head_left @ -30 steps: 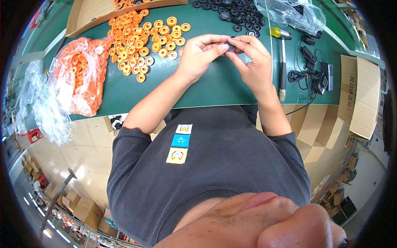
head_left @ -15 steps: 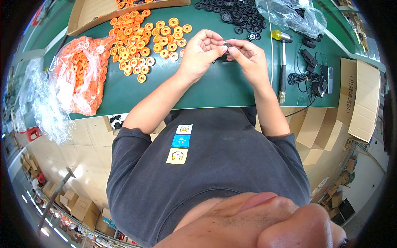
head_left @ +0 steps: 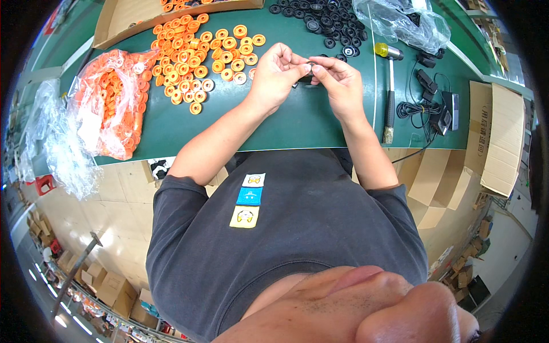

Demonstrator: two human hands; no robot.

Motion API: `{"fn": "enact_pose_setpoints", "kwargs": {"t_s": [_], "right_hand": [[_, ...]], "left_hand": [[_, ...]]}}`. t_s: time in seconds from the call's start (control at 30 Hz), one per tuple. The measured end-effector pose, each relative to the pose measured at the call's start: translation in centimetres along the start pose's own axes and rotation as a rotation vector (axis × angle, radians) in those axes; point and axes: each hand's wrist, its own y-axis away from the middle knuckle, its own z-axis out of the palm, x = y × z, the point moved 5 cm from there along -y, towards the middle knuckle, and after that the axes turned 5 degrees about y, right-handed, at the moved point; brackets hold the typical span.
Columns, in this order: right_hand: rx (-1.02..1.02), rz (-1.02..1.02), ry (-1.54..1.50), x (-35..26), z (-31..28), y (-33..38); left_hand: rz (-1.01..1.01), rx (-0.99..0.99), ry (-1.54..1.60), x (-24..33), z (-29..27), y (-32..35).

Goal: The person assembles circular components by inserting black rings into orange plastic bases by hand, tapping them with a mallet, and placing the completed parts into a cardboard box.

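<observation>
Black part (head_left: 311, 70) sits over the green bench (head_left: 303, 123), where we pinch it in the fingertips of our left hand (head_left: 273, 75) and right hand (head_left: 345, 88), near loose black wheels (head_left: 327, 22).

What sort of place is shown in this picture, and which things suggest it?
Probably a factory or workshop assembly station: many loose orange wheel-like parts and black round parts lie on a green worktable, with a hammer on its right side.

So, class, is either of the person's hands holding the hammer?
No, the hammer lies on the green table, to the right of the right hand and apart from it.
</observation>
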Motion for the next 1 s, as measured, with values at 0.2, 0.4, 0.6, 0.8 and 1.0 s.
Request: {"fn": "enact_pose_setpoints", "kwargs": {"t_s": [0.2,0.4,0.6,0.8,1.0], "right_hand": [[0.005,0.075,0.2,-0.8,-2.5,0.1],[0.538,-0.294,1.349,-3.8,-13.0,3.2],[0.356,0.115,1.381,-1.4,-16.7,5.2],[0.191,0.313,0.485,0.3,-18.3,5.7],[0.028,0.327,0.213,-1.9,-11.2,9.6]], "left_hand": [[-0.125,0.052,-0.221,0.1,0.2,-0.2],[0.118,-0.14,-1.028,1.0,1.6,0.2],[0.47,-0.185,-1.439,1.1,2.1,0.1],[0.402,-0.061,-1.216,2.0,0.9,-0.4],[0.289,0.131,-0.963,3.8,-0.5,-1.1]]}}
